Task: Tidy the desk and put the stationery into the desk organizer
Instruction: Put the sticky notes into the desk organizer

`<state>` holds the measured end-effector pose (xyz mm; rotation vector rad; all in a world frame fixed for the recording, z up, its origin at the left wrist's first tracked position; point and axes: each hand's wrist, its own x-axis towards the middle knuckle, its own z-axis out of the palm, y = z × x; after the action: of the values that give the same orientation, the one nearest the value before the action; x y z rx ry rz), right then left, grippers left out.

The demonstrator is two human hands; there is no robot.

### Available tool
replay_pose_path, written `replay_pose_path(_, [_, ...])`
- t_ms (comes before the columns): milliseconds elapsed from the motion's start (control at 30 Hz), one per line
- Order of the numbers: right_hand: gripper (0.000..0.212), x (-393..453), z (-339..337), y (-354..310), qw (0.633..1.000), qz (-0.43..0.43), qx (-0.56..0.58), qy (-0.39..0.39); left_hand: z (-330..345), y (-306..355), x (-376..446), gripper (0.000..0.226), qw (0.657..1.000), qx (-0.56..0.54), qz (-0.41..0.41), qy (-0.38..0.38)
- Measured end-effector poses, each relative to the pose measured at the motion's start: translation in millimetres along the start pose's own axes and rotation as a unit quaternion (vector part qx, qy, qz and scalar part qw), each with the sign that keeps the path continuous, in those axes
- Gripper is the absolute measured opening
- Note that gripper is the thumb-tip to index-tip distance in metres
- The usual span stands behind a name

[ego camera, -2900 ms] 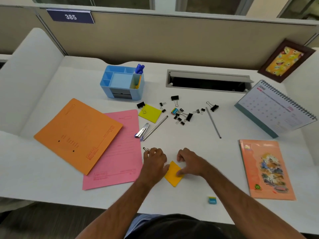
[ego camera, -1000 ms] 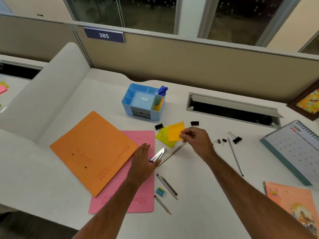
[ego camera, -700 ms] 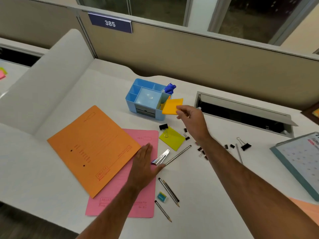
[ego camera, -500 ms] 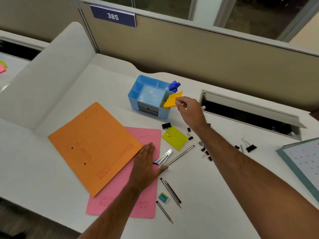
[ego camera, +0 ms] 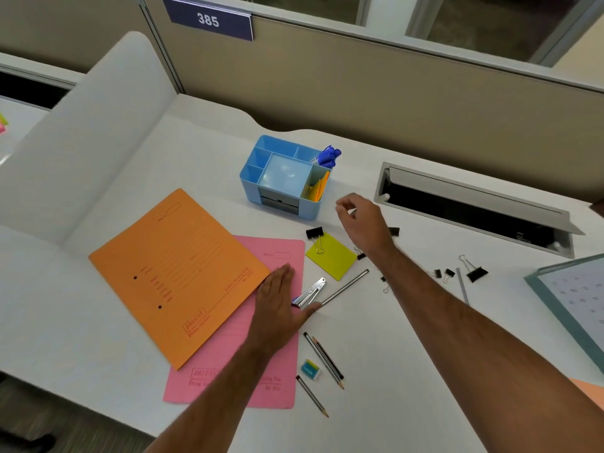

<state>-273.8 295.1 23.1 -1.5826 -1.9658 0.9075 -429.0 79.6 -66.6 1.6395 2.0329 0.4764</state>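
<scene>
The blue desk organizer point(ego camera: 258, 178) stands at the desk's middle back. Orange sticky notes point(ego camera: 318, 188) stand in its right front compartment, and blue markers point(ego camera: 327, 155) stick out behind them. My right hand point(ego camera: 362, 220) hovers just right of the organizer, fingers loosely curled and holding nothing. My left hand point(ego camera: 281, 305) lies flat on the pink folder point(ego camera: 261, 354), its thumb by a silver stapler point(ego camera: 310, 293). A lime sticky pad point(ego camera: 331, 256) with a binder clip point(ego camera: 314, 233) lies between my hands.
An orange folder point(ego camera: 176, 266) overlaps the pink one. Pencils point(ego camera: 323, 359), an eraser point(ego camera: 310, 369), a grey pencil point(ego camera: 344, 287) and several binder clips point(ego camera: 474, 273) lie scattered. A cable tray point(ego camera: 474, 207) is open at the back right. A calendar point(ego camera: 575, 299) stands at right.
My right hand carried the orange sticky notes from the desk to the organizer, dropped them into its right compartment and drew back empty. My left hand stayed flat on the pink folder.
</scene>
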Motion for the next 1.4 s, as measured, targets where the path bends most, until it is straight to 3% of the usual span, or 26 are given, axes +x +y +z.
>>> replay_pose_path(267, [0.013,-56,2,44,0.996,0.081,0.012,-0.039,-9,30,28,0.084,0.998,-0.056,-0.012,0.010])
replay_pose_path(700, [0.017,-98,10,58,0.976,0.180,0.100,-0.068,-8,52,57,0.097,0.998,0.021,-0.032,-0.044])
replay_pose_path(800, [0.016,-100,12,53,0.948,0.238,0.203,-0.054,-6,52,58,0.099,0.998,0.027,-0.036,-0.053])
replay_pose_path(933, [0.015,-103,14,51,0.856,0.340,0.390,-0.011,-5,53,60,0.103,0.996,0.010,-0.047,-0.070])
replay_pose_path(1100, [0.010,-105,15,49,0.795,0.377,0.476,-0.001,-11,59,65,0.101,0.993,-0.056,-0.087,-0.060])
replay_pose_path(1233, [0.009,-102,15,51,0.780,0.377,0.500,0.001,-16,62,67,0.103,0.986,-0.114,-0.109,-0.053])
replay_pose_path(1400, [0.013,-99,17,49,0.795,0.370,0.481,0.000,-17,65,64,0.126,0.967,-0.198,-0.145,-0.069])
